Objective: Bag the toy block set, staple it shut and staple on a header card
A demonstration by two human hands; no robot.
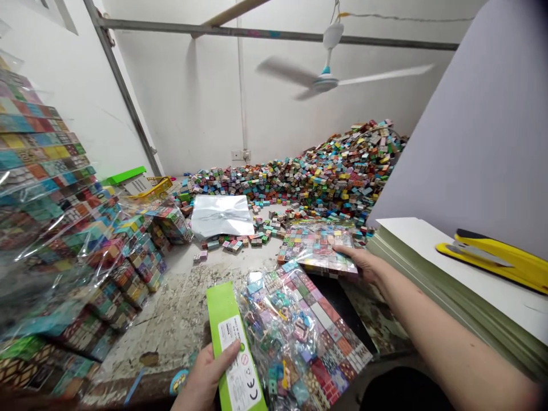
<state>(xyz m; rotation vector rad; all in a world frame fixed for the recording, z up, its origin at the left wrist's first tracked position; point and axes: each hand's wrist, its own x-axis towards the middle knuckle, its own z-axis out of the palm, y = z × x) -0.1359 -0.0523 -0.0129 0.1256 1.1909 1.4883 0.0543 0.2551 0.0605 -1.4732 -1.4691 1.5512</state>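
The left hand (pixel 204 374) clamps the near green-labelled bag (pixel 278 319) of toy figures; the right hand (pixel 365 264), grip unclear, touches a farther bag (pixel 314 245) of blocks.

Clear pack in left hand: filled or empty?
Filled. Small colourful pieces show through the pack's clear plastic, beside the green strip that the left hand grips.

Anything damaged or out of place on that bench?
Yes: the tabletop looks worn, patchy and flaking in front of the silver sheet. Loose blocks lie strewn beside that sheet, near the big heap, though that may be normal. I see no clear damage on the pack in the left hand.
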